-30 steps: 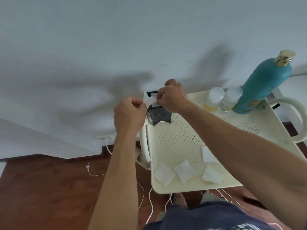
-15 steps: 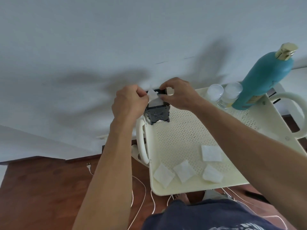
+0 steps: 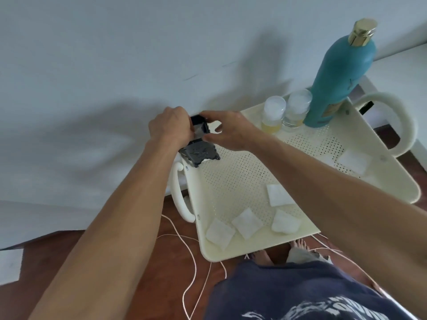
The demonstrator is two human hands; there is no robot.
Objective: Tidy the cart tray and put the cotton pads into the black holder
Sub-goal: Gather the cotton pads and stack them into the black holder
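The black holder (image 3: 200,153) stands at the far left corner of the cream perforated cart tray (image 3: 231,181). My left hand (image 3: 171,127) is closed around the holder's left side near its top. My right hand (image 3: 227,130) has thumb and forefinger pinched at the holder's mouth, where a white cotton pad (image 3: 199,132) sits partly inside. Loose cotton pads lie on the tray: three near the front edge (image 3: 220,232) (image 3: 247,222) (image 3: 285,223), one behind them (image 3: 277,194), and one at the right side (image 3: 353,160).
A tall teal bottle (image 3: 339,72) with a gold cap and two small clear bottles (image 3: 273,114) (image 3: 297,109) stand at the tray's far right. Cream handles (image 3: 179,192) stick out at both ends of the tray. Thin cables (image 3: 194,262) lie on the wooden floor below. A white wall is behind.
The pad held above the holder by both hands has gone down into its mouth. My view has shifted, so the cart sits lower and more to the right.
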